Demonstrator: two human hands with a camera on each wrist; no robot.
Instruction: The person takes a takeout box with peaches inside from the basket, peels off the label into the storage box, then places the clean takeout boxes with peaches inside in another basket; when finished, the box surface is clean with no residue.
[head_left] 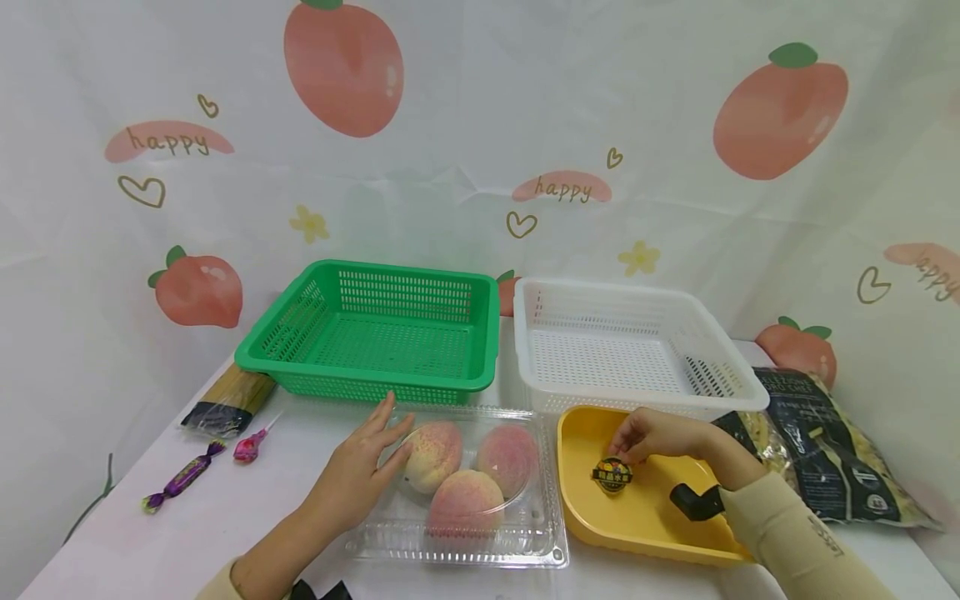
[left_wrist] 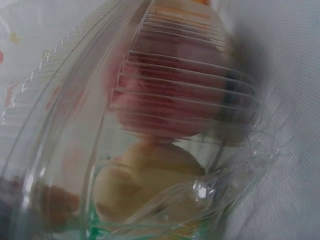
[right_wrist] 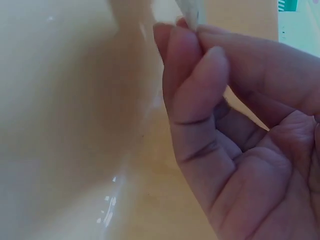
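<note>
Nearest the viewer, at about six o'clock on the table, lies a clear plastic clamshell box with three peaches inside. The left hand rests on its left side, fingers straight and spread over the lid, gripping nothing. The left wrist view is blurred: only ribbed clear plastic with pink and yellow fruit behind it can be made out.

At four o'clock sits a yellow tray. The right hand hovers over it, fingertips pinched together on a round dark sticker, which sits just below the fingers, close to the tray floor. In the right wrist view the fingers curl tightly together; the sticker is mostly hidden there.

At three o'clock a dark pasta bag is partly hidden behind the right forearm. At nine o'clock lie two wrapped candies and a spaghetti packet.

Farther back, a green basket stands at eleven o'clock, a white basket at one o'clock.
</note>
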